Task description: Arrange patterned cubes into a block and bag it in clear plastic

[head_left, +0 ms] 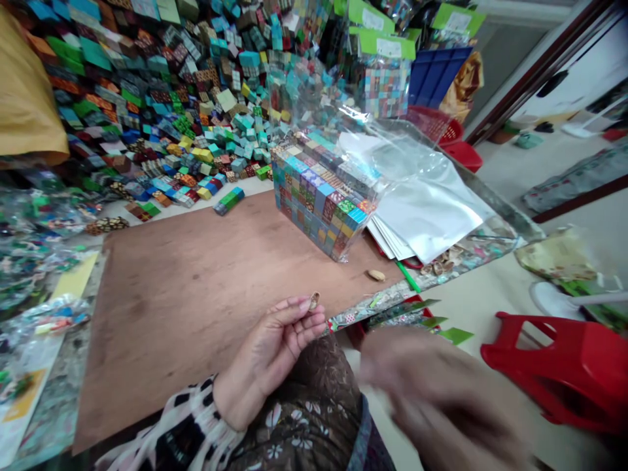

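My left hand (275, 347) rests over my lap at the near edge of the brown board (196, 288), its fingers curled and pinching a small tan nut shell (314, 301) at the fingertips. My right hand (432, 392) is a motion-blurred shape at the lower right, and its fingers cannot be made out. A clear plastic bag packed with small colourful cubes (321, 193) stands upright on the board ahead. Another small tan shell (377, 275) lies on the board near the bag.
A huge heap of loose colourful cubes (186, 98) fills the back. White sheets and clear bags (422, 203) lie right of the packed bag. A red plastic stool (564, 366) stands at the lower right. Packed bags with green headers (387, 59) hang behind.
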Tool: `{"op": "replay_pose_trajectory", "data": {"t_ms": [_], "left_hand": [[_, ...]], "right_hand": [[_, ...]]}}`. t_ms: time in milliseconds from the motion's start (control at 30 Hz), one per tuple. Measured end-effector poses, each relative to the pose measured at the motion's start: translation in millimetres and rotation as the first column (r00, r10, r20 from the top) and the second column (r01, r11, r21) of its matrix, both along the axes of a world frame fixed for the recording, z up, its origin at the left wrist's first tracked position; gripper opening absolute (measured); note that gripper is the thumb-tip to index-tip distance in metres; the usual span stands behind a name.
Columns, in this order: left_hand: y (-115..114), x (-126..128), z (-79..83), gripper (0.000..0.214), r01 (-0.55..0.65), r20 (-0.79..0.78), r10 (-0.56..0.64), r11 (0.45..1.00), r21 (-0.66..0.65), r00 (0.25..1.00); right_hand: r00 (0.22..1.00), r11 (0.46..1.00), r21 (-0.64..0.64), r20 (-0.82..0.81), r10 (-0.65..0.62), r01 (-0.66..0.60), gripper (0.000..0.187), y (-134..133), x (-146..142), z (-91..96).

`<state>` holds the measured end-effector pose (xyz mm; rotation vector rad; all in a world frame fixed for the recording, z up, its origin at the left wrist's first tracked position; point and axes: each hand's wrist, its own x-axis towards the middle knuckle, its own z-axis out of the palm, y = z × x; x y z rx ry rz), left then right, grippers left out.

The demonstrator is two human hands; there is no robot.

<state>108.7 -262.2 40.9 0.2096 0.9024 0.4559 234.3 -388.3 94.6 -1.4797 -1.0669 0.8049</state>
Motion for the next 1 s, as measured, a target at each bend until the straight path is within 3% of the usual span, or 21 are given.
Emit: {"op": "replay_pose_trajectory", "data": {"t_ms": [133,233,300,467,700,867,1000], "left_hand": [[-2.5,-0.2,-0.1,0.019,-0.026,0.014,0.026,1.0,0.009,1.0],[-4.2,-0.1,-3.2,0.016,-0.013,0.021,0.012,0.999,0.034,1.0],[-4.8,-0.4,-5.4,0.014,0.004,0.029,-0.005,0.999,0.048,1.0],[-5.3,-1.1,-6.9,0.011,0.035,0.054,-0.039,0.997,0.07,0.998],[-6.2,-1.3,-6.9,0.01,0.038,0.041,-0.041,0.995,0.089,0.998],[-8.0,-2.5,-6.8,0.016,0.025,0.003,-0.027,0.976,0.214,1.0],[-8.9,-2.1,-6.0,0.02,0.034,-0.078,-0.009,0.942,0.334,0.997]], "right_hand": [[0.984,0.984,-0.011,-0.03,-0.178,0.178,0.009,32.9,-8.1,-35.1],[0.98,0.98,-0.076,-0.062,-0.187,0.182,0.018,45.1,-12.8,-61.3],[0.979,0.982,-0.106,-0.113,-0.171,0.159,0.016,47.3,-13.4,-69.0],[0.963,0.988,-0.111,-0.236,-0.134,0.11,0.014,45.3,-9.6,-71.1],[0.961,0.989,-0.1,-0.247,-0.128,0.106,0.01,45.0,-7.4,-76.8],[0.971,0.985,-0.109,-0.185,-0.151,0.132,0.009,46.9,-7.3,-75.4],[0.981,0.98,-0.063,-0.019,-0.193,0.191,0.008,46.7,-7.7,-73.1]]}}
